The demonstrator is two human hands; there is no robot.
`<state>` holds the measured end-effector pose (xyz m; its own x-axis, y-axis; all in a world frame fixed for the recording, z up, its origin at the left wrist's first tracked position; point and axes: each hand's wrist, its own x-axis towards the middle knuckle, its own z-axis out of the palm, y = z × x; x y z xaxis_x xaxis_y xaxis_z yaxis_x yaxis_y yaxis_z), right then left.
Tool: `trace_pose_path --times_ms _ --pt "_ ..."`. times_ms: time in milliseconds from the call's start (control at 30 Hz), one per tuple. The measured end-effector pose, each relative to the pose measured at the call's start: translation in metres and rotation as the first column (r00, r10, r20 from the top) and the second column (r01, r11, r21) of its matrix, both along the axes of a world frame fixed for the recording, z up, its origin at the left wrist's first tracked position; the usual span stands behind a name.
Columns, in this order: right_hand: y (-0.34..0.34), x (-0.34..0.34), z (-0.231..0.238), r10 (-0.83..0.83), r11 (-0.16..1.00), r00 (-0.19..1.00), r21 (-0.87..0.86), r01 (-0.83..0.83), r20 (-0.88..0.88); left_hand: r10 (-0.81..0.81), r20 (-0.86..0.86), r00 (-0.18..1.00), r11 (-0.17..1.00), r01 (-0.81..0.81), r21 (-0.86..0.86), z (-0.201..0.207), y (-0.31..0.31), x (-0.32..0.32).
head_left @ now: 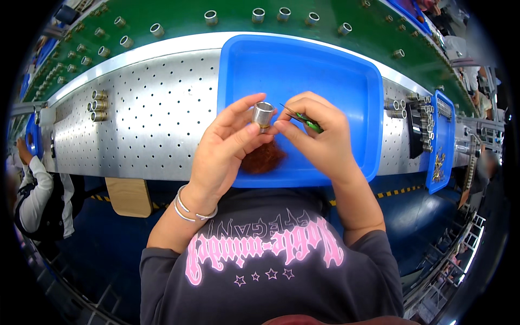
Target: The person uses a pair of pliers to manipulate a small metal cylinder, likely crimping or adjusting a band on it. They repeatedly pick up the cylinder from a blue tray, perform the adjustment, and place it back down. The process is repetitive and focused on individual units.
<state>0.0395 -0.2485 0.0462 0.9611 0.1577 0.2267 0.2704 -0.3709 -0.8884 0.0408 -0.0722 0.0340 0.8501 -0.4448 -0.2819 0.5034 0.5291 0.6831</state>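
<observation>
Over a blue tray (238, 59), my left hand (230, 132) holds a short, hollow metal sleeve (263, 115) between thumb and fingers, its open end facing up. Close beside it, my right hand (319, 130) pinches a slim tool with a thin dark point and green-and-black sides, which looks like tweezers (307, 122). The point lies near the sleeve's rim; I cannot tell whether they touch. In the tray below my left fingers sits a reddish-brown fibrous clump (262, 160), partly hidden by that hand.
Beyond the perforated metal bench (162, 108) runs a green conveyor belt (184, 16) carrying several metal sleeves. More sleeves (98, 105) stand on the bench at left, and others (396, 107) at right. A second blue tray (441, 141) holds small brass-coloured parts. Another person (40, 189) is at far left.
</observation>
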Motion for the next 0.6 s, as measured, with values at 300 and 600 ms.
trace_pose_path --times_ms 300,600 --pt "0.0027 -0.0036 0.0066 -0.017 0.996 0.999 0.089 0.013 0.046 -0.020 0.023 1.000 1.000 0.020 -0.012 0.0004 -0.0035 -0.0013" --pt "0.0032 -0.0076 0.0022 -0.017 0.981 0.995 0.189 0.035 -0.100 0.008 0.004 1.000 1.000 -0.008 -0.007 -0.0001 -0.0006 -0.0070"
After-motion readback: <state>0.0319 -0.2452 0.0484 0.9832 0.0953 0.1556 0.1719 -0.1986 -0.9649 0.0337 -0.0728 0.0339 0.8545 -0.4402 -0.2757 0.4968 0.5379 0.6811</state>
